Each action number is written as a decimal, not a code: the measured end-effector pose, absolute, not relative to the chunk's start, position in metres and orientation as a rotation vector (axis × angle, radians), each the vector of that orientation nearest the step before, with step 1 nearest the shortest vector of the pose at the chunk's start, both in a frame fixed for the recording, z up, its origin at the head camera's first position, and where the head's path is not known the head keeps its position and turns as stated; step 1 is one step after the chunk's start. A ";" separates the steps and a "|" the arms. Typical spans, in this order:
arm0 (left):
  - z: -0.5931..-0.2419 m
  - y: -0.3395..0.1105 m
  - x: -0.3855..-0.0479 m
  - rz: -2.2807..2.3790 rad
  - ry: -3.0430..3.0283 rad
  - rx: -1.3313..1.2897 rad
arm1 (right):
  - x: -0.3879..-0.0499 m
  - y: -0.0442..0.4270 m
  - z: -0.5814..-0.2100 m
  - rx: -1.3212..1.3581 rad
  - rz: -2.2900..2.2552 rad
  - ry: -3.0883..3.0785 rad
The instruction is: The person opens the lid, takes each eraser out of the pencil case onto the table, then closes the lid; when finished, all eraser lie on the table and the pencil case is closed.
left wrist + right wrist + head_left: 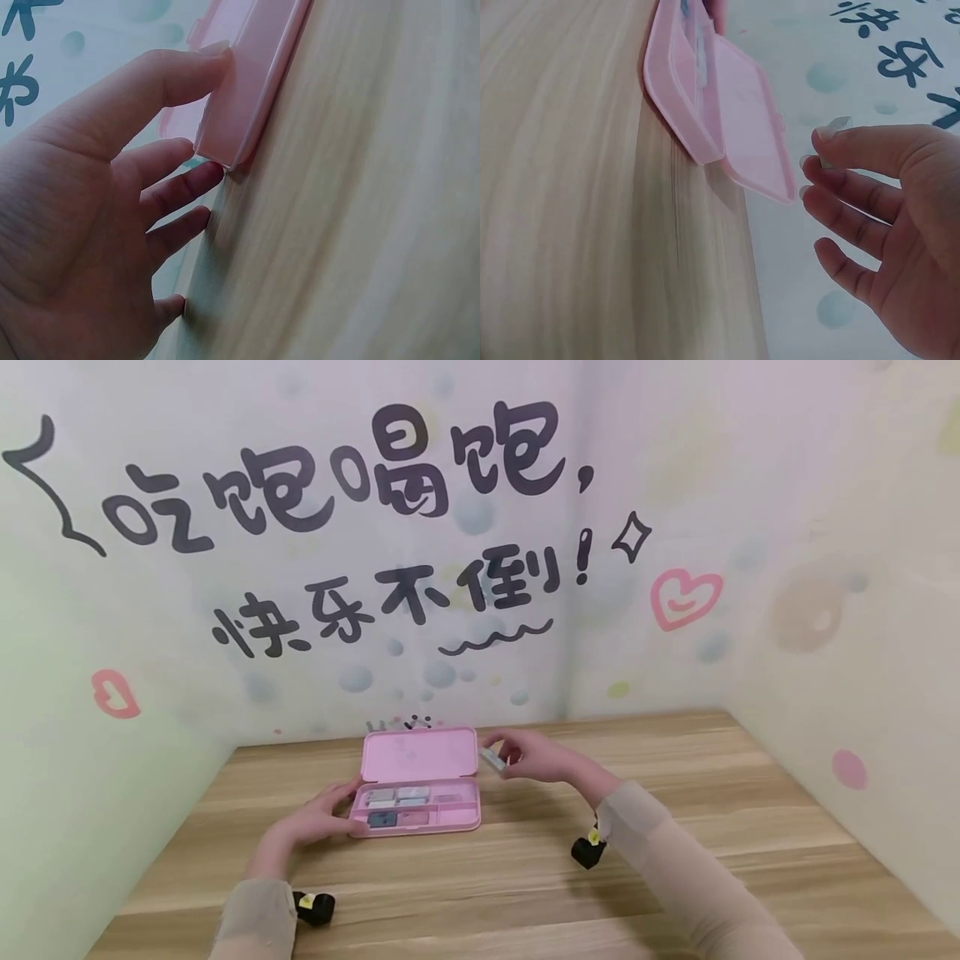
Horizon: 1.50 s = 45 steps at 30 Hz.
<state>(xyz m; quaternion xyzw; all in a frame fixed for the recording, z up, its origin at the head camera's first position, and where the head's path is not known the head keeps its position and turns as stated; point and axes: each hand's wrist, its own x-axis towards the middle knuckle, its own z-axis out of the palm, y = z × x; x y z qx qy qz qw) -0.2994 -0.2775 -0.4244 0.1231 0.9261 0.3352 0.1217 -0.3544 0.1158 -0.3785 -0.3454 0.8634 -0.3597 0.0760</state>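
Note:
A pink hinged case (459, 817) lies on the wooden table with its lid (420, 755) raised toward the wall. Several small rectangular pieces, grey, whitish, dark blue and pink, sit in its compartments. My left hand (318, 818) holds the case's left end, thumb at the front corner and fingers around the back corner; the left wrist view shows the thumb (196, 75) against the case wall. Right of the lid, above the table, my right hand (536, 756) pinches a small pale grey rectangular piece (492, 759). Fingers mostly cover that piece in the right wrist view.
The wood-grain table (465, 893) meets a printed back wall (300, 693) just behind the case. Pale side walls stand left and right. A small black camera (588, 852) is strapped at the right wrist, and another black camera (318, 908) at the left.

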 end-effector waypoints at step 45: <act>-0.420 -0.276 -0.297 0.985 2.692 0.346 | -0.352 0.129 -0.439 -0.502 -1.475 2.681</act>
